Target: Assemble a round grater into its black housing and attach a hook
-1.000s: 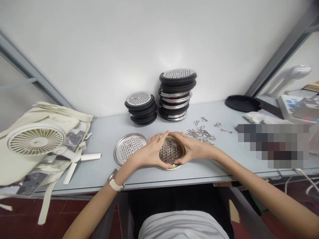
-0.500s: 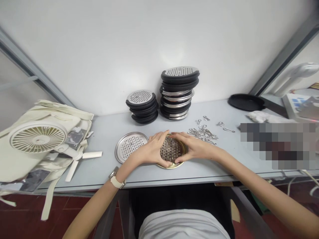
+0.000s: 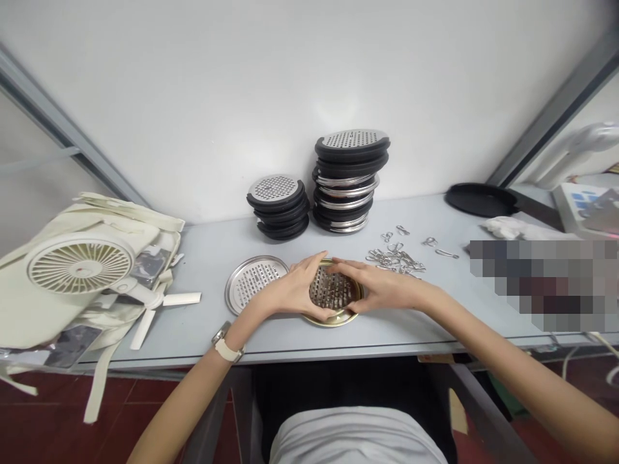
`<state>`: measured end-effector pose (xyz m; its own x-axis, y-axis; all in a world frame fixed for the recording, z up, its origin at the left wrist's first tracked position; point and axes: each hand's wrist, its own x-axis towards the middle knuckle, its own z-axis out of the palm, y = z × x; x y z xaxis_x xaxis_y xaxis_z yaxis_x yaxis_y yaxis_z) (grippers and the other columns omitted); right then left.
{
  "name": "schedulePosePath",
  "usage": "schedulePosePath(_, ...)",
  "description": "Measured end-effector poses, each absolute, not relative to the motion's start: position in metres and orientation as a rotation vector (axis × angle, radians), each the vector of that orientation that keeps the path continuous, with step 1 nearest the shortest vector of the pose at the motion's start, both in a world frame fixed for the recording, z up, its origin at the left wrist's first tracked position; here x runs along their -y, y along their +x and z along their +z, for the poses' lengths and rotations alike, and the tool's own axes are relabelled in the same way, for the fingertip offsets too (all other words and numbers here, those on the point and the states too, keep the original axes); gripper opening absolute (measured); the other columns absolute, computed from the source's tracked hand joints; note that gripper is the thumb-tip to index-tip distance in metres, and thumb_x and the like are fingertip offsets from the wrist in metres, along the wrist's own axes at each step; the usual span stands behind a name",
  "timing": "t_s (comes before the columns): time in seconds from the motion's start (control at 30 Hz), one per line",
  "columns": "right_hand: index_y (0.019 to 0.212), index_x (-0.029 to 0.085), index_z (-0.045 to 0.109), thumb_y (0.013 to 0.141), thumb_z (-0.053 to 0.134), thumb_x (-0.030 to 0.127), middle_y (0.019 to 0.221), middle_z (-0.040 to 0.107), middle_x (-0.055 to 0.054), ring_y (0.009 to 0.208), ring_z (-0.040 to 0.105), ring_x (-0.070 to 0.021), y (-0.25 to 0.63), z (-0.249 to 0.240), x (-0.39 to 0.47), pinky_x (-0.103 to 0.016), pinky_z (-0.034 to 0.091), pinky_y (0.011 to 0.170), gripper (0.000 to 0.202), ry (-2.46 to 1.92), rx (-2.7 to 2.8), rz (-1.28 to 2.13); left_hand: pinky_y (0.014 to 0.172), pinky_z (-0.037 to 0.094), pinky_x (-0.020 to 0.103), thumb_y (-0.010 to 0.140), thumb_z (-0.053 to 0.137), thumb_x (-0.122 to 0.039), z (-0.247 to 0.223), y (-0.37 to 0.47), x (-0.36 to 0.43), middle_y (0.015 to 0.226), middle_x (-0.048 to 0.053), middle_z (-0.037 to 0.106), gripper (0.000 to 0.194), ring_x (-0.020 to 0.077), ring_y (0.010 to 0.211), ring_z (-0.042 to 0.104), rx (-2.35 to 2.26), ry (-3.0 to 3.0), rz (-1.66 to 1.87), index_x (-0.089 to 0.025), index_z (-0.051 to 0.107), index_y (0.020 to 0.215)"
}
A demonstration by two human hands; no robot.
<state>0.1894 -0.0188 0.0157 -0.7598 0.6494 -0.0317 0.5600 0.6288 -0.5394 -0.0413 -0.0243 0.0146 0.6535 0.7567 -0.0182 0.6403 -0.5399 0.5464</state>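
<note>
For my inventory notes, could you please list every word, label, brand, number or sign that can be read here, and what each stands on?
No text can be read in this view.
Fan, at its hub: a small reddish mark, too small to read.
White item with blue patches, far right: too blurred to read.
Watch: too small to read.
Gold-rimmed grater: no lettering visible.

right grip (image 3: 380, 287) shifted, its thumb (image 3: 356, 305) farther from the left thumb (image 3: 322, 313), more gold rim (image 3: 342, 318) bared between
</note>
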Motion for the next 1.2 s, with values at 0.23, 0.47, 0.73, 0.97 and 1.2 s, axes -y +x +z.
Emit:
schedulePosePath(0.23,0.133,0.021,0.043,0.078,0.055,0.011,0.142,0.043,-0.013,0.12,0.051,-0.0286,0.185,0.009,0.027,-0.04,0.044,0.096,0.057,-0.959,2.73,0.549,0.112,0.03,0.046,0.06,0.072,-0.061,0.016,-0.043,0.023,0.152,0.015,0.025,0.116,0.0336,0.138,0.031,-1.077,2.318,0.3,-0.019,0.011,0.149)
schedulePosePath(0.47,0.099,0.02,0.06,0.082,0.063,0.025,0.105,0.058,-0.011,0.094,0.057,-0.0273,0.185,0.02,0.039,-0.04,0.047,0.082,0.018,-0.92,2.714,0.342,0.113,0.029,0.045,0.054,0.075,-0.063,0.013,-0.045,0.023,0.152,0.014,0.025,0.12,0.0333,0.139,0.029,-1.061,2.325,0.313,-0.019,0.014,0.149)
schedulePosePath(0.73,0.138,0.021,0.036,0.067,0.07,0.063,0.133,0.044,-0.015,0.125,0.04,-0.034,0.196,0.007,0.018,-0.048,0.038,0.102,0.09,-1.04,2.555,0.617,0.11,0.032,0.046,0.059,0.076,-0.058,0.019,-0.044,0.023,0.14,0.014,0.039,0.105,0.031,0.133,0.035,-0.912,2.391,0.337,-0.022,0.026,0.143)
schedulePosePath(0.97,0.149,0.015,0.017,0.063,0.073,0.062,0.148,0.032,-0.019,0.136,0.031,-0.0337,0.188,-0.003,0.005,-0.047,0.031,0.11,0.113,-1.047,2.63,0.839,0.112,0.027,0.049,0.058,0.076,-0.058,0.018,-0.045,0.026,0.145,0.015,0.034,0.107,0.0333,0.138,0.027,-0.944,2.363,0.346,-0.021,0.024,0.145)
schedulePosePath(1.2,0.149,0.016,0.015,0.061,0.076,0.054,0.145,0.036,-0.018,0.133,0.035,-0.032,0.186,-0.004,0.007,-0.045,0.034,0.109,0.114,-0.941,2.58,0.811,0.11,0.031,0.048,0.053,0.08,-0.052,0.02,-0.045,0.022,0.144,0.012,0.036,0.111,0.0327,0.134,0.034,-0.904,2.359,0.37,-0.025,0.025,0.145)
